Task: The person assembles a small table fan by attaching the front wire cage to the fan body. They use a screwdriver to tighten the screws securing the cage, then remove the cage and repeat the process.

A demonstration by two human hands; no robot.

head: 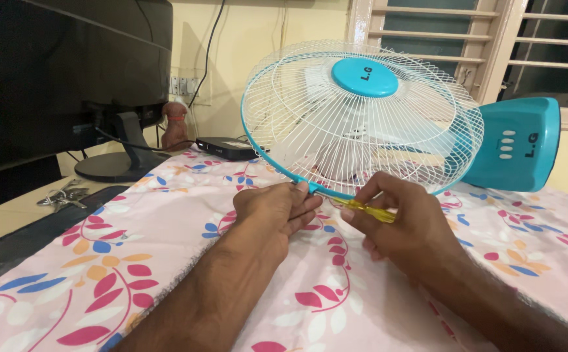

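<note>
The fan [388, 124] is lying on its back across the flowered cloth [134, 261], filling the upper middle and right of the frame, its teal base [515, 143] sticking out toward the right edge. The white wire guard [356, 117] is sitting fully on, with the teal rim band [264, 153] running unbroken around the part I can see, so by my reckoning the work on the guard is only getting started: nothing is lying loose on the cloth, no clip, no screw, no removed part.

Both hands are meeting at the lowest point of the rim, just below the centre of the frame. The left hand [274, 212] is coming in from the lower left, forearm stretched over the cloth, knuckles up, its fingers curled close together and its thumb and forefinger pinching the teal band where it dips nearest. The right hand [404, 225] is reaching in from the lower right, wrist bent inward, fingers folded and pressed around a yellow-handled screwdriver [369, 210]. The handle is pointing left toward the rim; the tip is hidden between the two hands, so I cannot tell whether it is seated in a screw.

Off to the upper left a monitor [69, 72] is standing on its foot, with keys [62, 194] lying beside it and a small black box [225, 148] sitting behind the cloth.
</note>
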